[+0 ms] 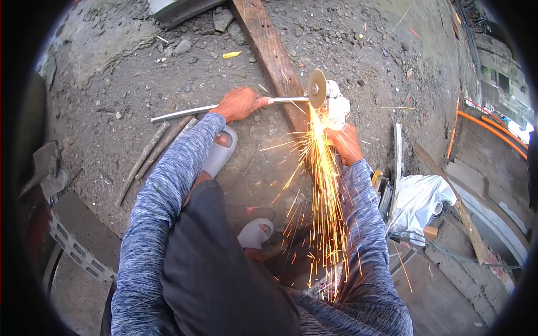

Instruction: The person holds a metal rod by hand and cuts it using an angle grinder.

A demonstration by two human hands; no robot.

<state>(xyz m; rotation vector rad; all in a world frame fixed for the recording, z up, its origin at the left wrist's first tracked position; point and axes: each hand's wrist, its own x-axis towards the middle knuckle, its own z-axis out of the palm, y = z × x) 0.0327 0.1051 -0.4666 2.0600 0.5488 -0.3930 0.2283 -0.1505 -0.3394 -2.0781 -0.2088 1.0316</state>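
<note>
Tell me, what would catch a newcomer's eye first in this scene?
The shower of orange sparks streaming down the middle, thrown by the angle grinder whose disc meets a thin metal pipe. The right hand grips the grinder, while the left hand pins the pipe across a wooden plank on the gravelly ground. Next, the grey slide sandals near the sparks, on bare feet.

An outdoor building site or rough work yard — the ground (140, 73) is bare packed dirt strewn with stones and scraps. A weathered timber plank (269, 50) lies across the far middle, orange conduit pipes (487, 129) run along the right, and a concrete block (73, 246) sits near left.
</note>
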